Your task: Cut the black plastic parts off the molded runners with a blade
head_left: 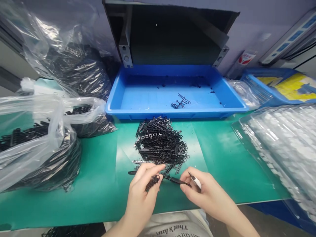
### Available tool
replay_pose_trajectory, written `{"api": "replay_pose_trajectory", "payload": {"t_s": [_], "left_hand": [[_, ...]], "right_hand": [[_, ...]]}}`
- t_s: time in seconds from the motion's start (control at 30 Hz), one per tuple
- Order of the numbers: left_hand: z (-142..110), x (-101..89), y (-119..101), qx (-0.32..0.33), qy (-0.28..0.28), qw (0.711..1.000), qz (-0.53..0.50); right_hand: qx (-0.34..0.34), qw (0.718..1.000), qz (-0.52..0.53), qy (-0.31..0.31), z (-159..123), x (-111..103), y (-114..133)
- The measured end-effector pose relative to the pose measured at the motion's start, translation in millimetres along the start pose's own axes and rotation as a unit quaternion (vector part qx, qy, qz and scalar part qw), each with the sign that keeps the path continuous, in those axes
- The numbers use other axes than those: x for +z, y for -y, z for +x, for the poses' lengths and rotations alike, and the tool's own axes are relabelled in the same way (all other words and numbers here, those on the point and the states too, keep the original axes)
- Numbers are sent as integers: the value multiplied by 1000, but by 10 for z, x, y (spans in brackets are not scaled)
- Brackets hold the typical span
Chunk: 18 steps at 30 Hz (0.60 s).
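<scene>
Near the front edge of the green table [222, 148]: left hand [143, 194] pinching a black plastic strip [172, 179] by its left end, fingers closed on it; right hand [204, 194] gripping the same strip at its right end, with a small white-tipped tool [195, 180] tucked between the fingers. Just behind the hands, toward the table's middle, a heap of black strips [160, 141]. At the back edge, a blue tray [148, 95] with a few loose black pieces. Along the left edge, clear bags of black parts [41, 154]. At the right edge, a clear bag of white parts [283, 141]
</scene>
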State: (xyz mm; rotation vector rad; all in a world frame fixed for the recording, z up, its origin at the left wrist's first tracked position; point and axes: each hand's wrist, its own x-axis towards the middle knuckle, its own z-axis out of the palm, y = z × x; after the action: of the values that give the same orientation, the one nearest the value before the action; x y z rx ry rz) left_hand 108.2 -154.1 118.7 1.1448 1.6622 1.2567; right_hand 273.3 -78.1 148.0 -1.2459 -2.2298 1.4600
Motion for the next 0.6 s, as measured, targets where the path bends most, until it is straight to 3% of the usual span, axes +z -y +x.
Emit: {"api": "replay_pose_trajectory", "payload": {"t_s": [0.1, 0.2, 0.3, 0.37, 0.5, 0.6], "left_hand": [[21, -33, 11, -122, 14, 987, -103], [68, -70, -22, -230, 119, 938, -232], [80, -78, -74, -269, 285, 872, -293], [57, -60, -91, -283, 330, 844, -314], [-4, -5, -81, -298, 236, 865, -327], [-22, 13, -73, -289, 193, 882, -319]], "right_hand": [[-139, 989, -3, -41, 0, 14, -74], [-255, 967, 5, -28, 20, -2, -96], [-286, 958, 23, 0, 61, 0, -63], [-266, 963, 36, -4, 79, 29, -51], [-133, 986, 31, -93, 51, 106, -98], [-117, 990, 0, -78, 0, 121, -116]]}}
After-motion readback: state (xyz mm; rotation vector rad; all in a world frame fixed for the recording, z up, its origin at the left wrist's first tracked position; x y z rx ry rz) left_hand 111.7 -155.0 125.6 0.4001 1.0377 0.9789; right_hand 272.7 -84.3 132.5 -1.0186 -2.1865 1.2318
